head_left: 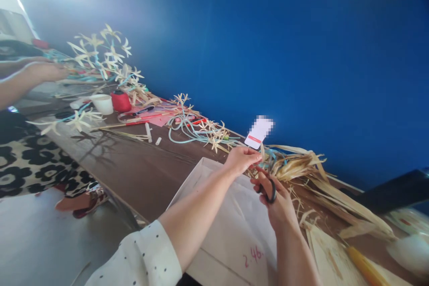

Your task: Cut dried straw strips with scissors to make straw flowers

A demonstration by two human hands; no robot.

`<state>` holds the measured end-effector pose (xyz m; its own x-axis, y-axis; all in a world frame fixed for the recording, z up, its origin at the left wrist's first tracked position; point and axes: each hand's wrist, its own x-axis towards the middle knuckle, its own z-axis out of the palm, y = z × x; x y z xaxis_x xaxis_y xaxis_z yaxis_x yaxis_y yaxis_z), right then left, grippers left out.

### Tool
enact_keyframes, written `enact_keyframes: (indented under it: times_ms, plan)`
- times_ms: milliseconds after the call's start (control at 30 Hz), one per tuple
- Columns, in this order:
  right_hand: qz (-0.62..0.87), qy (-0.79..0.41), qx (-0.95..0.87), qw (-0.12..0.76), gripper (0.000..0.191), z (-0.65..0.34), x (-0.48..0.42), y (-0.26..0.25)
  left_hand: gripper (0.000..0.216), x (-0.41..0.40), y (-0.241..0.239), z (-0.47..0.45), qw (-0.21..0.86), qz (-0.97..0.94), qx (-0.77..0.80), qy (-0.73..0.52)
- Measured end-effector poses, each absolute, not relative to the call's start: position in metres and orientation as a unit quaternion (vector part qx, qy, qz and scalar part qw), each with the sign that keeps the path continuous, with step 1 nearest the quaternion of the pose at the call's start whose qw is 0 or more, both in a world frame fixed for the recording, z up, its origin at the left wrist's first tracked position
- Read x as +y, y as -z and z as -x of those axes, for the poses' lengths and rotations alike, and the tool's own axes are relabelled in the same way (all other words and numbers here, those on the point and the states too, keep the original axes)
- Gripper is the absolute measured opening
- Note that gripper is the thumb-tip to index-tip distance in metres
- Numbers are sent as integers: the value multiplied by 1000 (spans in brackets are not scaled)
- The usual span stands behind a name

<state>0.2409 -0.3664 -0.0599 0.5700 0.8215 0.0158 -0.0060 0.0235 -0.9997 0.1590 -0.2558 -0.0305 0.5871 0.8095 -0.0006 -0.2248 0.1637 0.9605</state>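
My right hand point(280, 208) is closed on a pair of scissors point(272, 191), its fingers through the dark handle loops. Just beyond, the fingers of my left hand point(241, 160) pinch a small pale strip of dried husk point(262, 150). The scissor blades lie close to that strip, partly hidden by my fingers, so I cannot tell whether they touch it. A bundle of dried husks point(295, 166) spreads right of both hands. Under my forearms is a large white sheet point(214, 228) with red handwriting on it.
A phone point(259, 132) leans by the blue partition point(301, 53). Husk flowers point(114, 53), blue cords point(182, 129), a red thread spool point(120, 101) and a white cup point(103, 104) stand leftward. Another person's hand point(47, 73) works at far left. A yellow-handled tool point(363, 264) lies lower right.
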Motion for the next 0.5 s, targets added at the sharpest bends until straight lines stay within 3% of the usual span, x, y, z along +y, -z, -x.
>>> enact_keyframes:
  times_ms: [233,500]
  plan:
    - [643,-325,-410,559,45,-240,-369,59,10,-251,26,-155,680,-546,294,-392]
    - [656,-332,-400,547,47,-240,-368,56,17,-251,29,-154,643,-592,299,-383]
